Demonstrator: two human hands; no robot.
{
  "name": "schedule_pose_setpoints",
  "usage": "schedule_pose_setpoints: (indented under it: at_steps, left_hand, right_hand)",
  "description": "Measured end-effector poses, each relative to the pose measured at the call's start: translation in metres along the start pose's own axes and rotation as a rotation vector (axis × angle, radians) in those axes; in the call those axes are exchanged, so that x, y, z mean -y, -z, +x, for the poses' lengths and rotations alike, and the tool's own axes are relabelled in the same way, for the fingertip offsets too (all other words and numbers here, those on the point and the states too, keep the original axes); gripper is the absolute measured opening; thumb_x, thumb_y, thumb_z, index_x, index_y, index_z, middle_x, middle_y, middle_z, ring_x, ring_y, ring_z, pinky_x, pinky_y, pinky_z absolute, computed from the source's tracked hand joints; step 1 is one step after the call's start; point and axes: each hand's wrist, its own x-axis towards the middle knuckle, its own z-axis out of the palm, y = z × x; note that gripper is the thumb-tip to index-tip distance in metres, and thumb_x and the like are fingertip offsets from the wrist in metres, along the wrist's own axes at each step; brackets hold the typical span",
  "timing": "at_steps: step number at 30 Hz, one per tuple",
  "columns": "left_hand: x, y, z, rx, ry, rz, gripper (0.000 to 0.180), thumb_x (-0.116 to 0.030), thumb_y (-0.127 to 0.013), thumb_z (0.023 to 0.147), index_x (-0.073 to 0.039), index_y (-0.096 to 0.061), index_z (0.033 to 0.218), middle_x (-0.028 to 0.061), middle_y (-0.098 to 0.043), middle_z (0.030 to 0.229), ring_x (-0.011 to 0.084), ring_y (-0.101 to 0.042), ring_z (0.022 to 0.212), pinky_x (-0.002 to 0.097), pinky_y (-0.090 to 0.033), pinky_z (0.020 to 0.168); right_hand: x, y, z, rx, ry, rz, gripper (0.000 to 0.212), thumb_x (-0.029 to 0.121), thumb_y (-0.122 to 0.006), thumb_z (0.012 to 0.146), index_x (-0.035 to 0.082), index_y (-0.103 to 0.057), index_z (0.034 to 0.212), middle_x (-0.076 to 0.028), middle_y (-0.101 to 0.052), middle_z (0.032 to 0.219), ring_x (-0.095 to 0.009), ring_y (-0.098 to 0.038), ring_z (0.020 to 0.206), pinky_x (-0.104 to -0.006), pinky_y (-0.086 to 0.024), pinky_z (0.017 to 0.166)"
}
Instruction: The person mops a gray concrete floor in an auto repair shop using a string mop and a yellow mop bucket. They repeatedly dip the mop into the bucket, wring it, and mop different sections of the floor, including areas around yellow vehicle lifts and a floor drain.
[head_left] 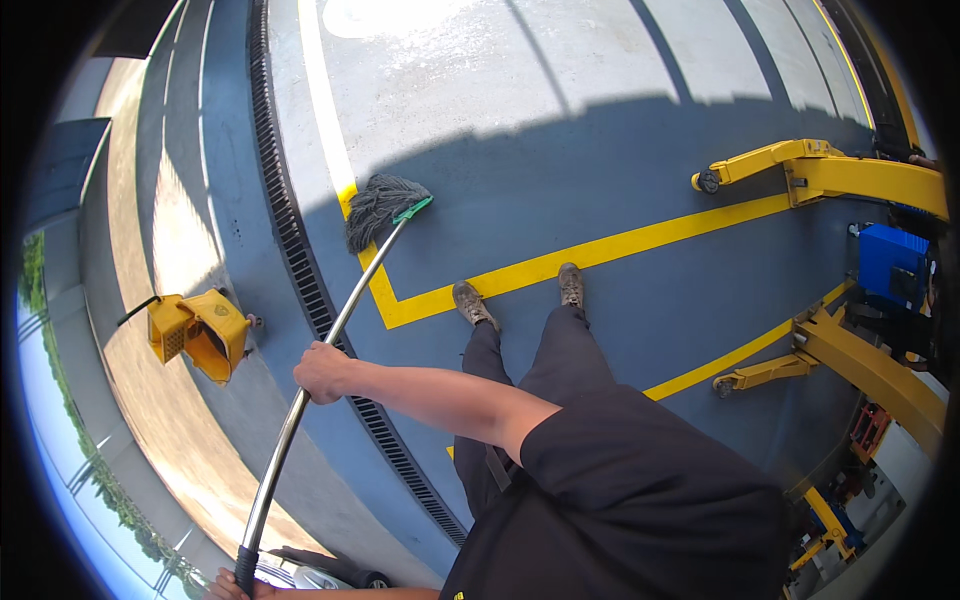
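A string mop with a grey head (pixel 378 208) and a green clamp rests on the blue-grey floor, over the yellow line. Its long metal handle (pixel 282 450) slants down toward me on the left. Partway along the handle, my right hand (pixel 325 372) is closed around it, with the arm reaching across my body. At the handle's black top end, my left hand (pixel 237 585) is wrapped about the grip, partly cut off by the lower edge of the view. My shoes stand by the yellow line, to the right of the mop head.
A yellow mop bucket with wringer (pixel 205 330) stands left of a long black drain grate (pixel 290 220). Yellow lift arms (pixel 775 165) reach in from the right, at two places, near a blue box-shaped unit (pixel 890 265). Sunlight falls on the far floor.
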Motion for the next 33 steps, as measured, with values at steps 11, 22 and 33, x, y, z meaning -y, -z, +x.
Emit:
schedule_pose_setpoints:
  at_steps: [11,22,33]
  left_hand:
    - [-0.044,-0.254,-0.318,0.998,0.742,-0.875,0.045,-0.022,-0.044,0.104,-0.022,-0.032,0.061,-0.0062,-0.027,0.044,0.007,-0.024,0.037,0.029,-0.046,0.059]
    - [-0.008,-0.225,-0.398,1.303,0.861,-0.932,0.042,-0.02,-0.05,0.095,-0.016,-0.032,0.057,0.0004,-0.033,0.044,0.0142,-0.034,0.04,0.0367,-0.045,0.059]
    - [0.139,0.071,-0.019,0.837,0.471,-0.852,0.048,-0.023,-0.056,0.096,-0.018,-0.031,0.055,-0.0028,-0.034,0.041,0.0088,-0.032,0.032,0.0282,-0.045,0.043]
  right_hand:
    - [-0.23,0.098,-0.466,-0.957,-0.753,-0.192,0.013,0.017,-0.07,0.088,0.011,-0.063,0.079,-0.008,-0.068,0.087,-0.03,-0.066,0.098,-0.0478,-0.045,0.103]
    - [-0.283,0.043,-0.529,-1.106,-0.987,-0.309,0.027,0.027,-0.054,0.102,0.006,-0.052,0.085,-0.012,-0.058,0.089,-0.037,-0.061,0.099,-0.0599,-0.043,0.104]
    - [-0.058,-0.099,-0.104,-0.779,-0.343,-0.19,0.019,0.015,-0.067,0.088,0.007,-0.057,0.073,-0.011,-0.058,0.076,-0.033,-0.058,0.086,-0.0469,-0.043,0.09]
